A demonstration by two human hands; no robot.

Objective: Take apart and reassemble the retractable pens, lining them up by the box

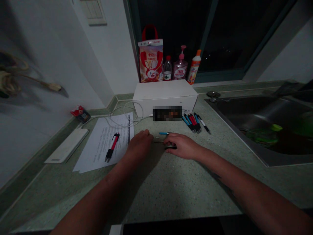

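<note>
My left hand [140, 143] rests curled on the speckled green countertop [156, 192], its fingers turned down and hiding what lies beneath. My right hand [182, 146] lies to its right, fingertips reaching toward a small pale pen part [158, 140] between the hands. A blue pen [164, 133] lies just beyond those fingers, and a black pen piece [170, 148] sits under them. Neither grip is clear. Several pens [194, 123] lie side by side further right. A red and black pen [112, 147] rests on a printed sheet of paper [102, 143] to my left.
A white box [165, 98] with a blurred label [167, 113] stands behind the hands, with a white cable [124, 114] beside it. Bottles and a red-handled bag [151, 60] line the windowsill. A steel sink [259, 127] lies right, a white pad [66, 146] left.
</note>
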